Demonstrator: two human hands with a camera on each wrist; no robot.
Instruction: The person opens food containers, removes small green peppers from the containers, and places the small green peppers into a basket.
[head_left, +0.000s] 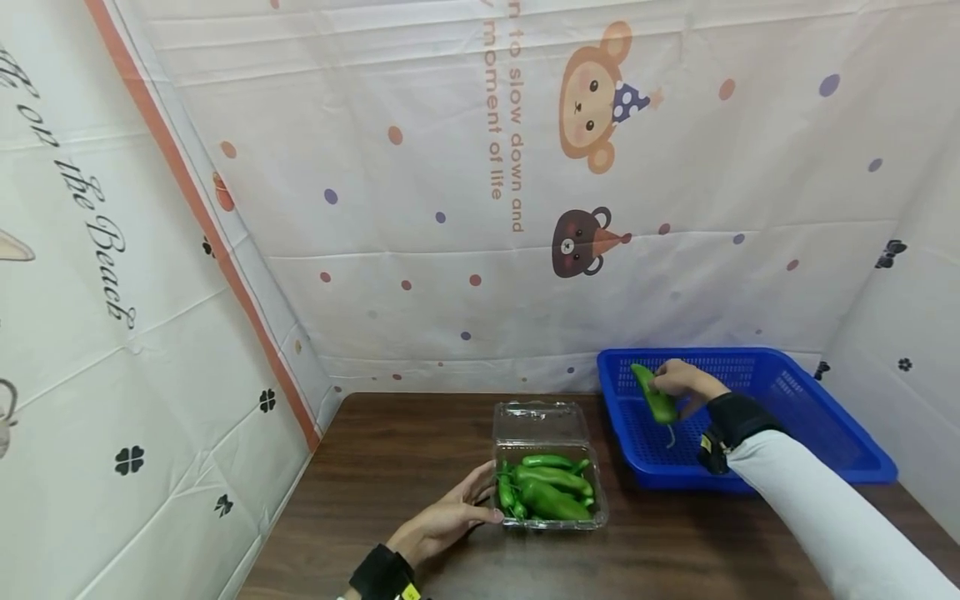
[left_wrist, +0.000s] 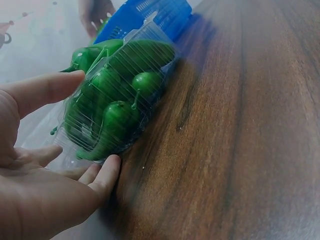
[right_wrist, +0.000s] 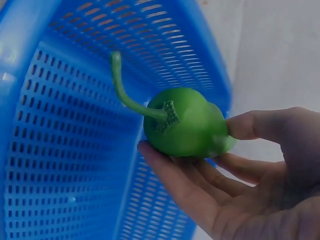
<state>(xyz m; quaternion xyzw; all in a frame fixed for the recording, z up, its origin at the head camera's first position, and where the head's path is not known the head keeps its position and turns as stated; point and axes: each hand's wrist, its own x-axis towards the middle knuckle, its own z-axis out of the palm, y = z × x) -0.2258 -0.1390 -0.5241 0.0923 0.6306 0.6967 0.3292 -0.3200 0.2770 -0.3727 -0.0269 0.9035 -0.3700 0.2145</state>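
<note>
A green pepper (head_left: 657, 397) with a curved stem is held by my right hand (head_left: 684, 385) over the blue basket (head_left: 750, 482). In the right wrist view, the thumb and fingers pinch the pepper (right_wrist: 185, 120) from both sides. On the table stands a clear plastic box (head_left: 542, 423) with its lid folded back, holding several green peppers (head_left: 553, 492). My left hand (head_left: 453, 517) rests at the left side of this box, fingers fairly straight. The left wrist view has the thumb and fingertips (left_wrist: 111, 172) against the box's wall.
The brown wooden table (head_left: 390, 467) meets a white printed cloth (head_left: 450, 250) hung at the back and sides. The blue basket sits at the table's back right, its far rim close to the cloth. The box stands to the left of the basket.
</note>
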